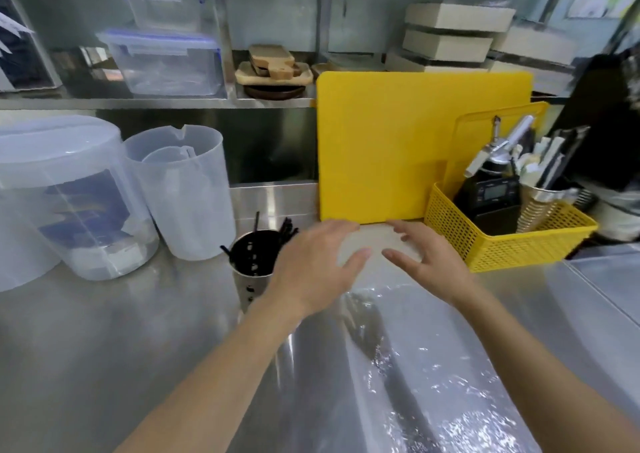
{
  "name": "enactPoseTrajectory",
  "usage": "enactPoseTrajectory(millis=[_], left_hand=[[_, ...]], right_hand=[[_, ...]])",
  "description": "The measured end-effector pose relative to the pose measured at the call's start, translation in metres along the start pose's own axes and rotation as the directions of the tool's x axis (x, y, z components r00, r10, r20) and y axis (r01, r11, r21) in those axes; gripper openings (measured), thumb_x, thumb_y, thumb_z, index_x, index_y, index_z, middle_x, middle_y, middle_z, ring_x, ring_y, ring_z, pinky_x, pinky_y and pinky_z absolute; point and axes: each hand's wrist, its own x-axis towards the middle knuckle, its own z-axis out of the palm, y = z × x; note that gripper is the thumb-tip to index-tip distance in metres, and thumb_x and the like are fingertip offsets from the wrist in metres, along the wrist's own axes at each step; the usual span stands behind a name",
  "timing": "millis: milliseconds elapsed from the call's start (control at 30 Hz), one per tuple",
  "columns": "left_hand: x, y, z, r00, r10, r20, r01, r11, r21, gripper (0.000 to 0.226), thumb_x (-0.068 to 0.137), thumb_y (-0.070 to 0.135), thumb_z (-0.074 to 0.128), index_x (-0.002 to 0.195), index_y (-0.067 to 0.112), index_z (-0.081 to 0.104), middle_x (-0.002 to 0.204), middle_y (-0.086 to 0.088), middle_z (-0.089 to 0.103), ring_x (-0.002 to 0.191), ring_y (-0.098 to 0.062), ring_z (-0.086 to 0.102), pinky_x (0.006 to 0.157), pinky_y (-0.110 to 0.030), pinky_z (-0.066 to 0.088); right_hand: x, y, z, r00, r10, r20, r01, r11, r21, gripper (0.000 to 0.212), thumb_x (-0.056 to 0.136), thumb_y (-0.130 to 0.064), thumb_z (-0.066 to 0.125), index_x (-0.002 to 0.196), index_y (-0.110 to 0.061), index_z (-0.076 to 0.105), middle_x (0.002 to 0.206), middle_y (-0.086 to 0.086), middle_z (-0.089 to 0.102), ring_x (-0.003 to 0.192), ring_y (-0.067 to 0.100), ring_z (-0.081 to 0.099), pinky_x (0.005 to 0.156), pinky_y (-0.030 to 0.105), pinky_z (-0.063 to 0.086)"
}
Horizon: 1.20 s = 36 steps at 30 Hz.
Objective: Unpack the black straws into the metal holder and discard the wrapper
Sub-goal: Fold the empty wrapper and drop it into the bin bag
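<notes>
Left hand (311, 265) and right hand (424, 262): fingers spread, gripping nothing, above clear crinkled plastic wrapper (408, 366). Perforated metal cylinder holder (247, 284) with thin black straws (287, 229) sits just left of left hand.

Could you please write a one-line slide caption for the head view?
Both open hands, left hand and right hand, hover beside the metal holder of black straws.

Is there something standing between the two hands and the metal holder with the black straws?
Nothing visible does. The left hand hovers just right of the metal holder, partly overlapping its rim in this view. The right hand is farther right, so the left hand lies between it and the holder.
</notes>
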Motion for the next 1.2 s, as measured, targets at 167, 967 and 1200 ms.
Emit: enactPoseTrajectory(millis=[167,967,1200], left_hand=[[-0.024,0.004,0.083,0.977,0.049,0.205,-0.052,0.999,0.009,0.069,0.080,0.063,0.028,0.138,0.028,0.039,0.143,0.008,0.045,0.132,-0.013,0.039,0.105,-0.023,0.025],[-0.079,0.004,0.175,0.716,-0.660,0.227,0.654,0.748,0.111,0.097,0.071,0.041,0.073,0.141,0.012,0.012,0.138,-0.014,0.038,0.126,-0.033,0.042,0.095,-0.040,0.039],[-0.065,-0.006,0.149,0.652,-0.654,0.384,0.742,0.444,-0.502,0.028,0.077,0.028,0.071,0.091,0.005,0.064,0.076,-0.007,0.064,0.067,-0.020,0.059,0.054,-0.020,0.041]], right_hand=[[-0.059,0.063,-0.007,0.971,0.231,0.068,-0.216,0.960,-0.177,0.080,0.074,-0.072,0.044,0.141,-0.031,0.030,0.146,0.001,0.040,0.133,0.022,0.037,0.108,0.046,0.029],[-0.130,0.159,-0.001,0.604,0.768,0.211,-0.792,0.548,0.270,0.023,0.072,-0.008,0.071,0.059,-0.010,0.053,0.054,0.005,0.053,0.056,0.021,0.050,0.054,0.025,0.040],[-0.133,0.157,-0.017,0.704,0.597,0.384,-0.656,0.340,0.674,0.015,0.083,0.003,0.056,0.069,-0.003,0.059,0.059,0.012,0.062,0.043,0.015,0.057,0.042,0.018,0.043]])
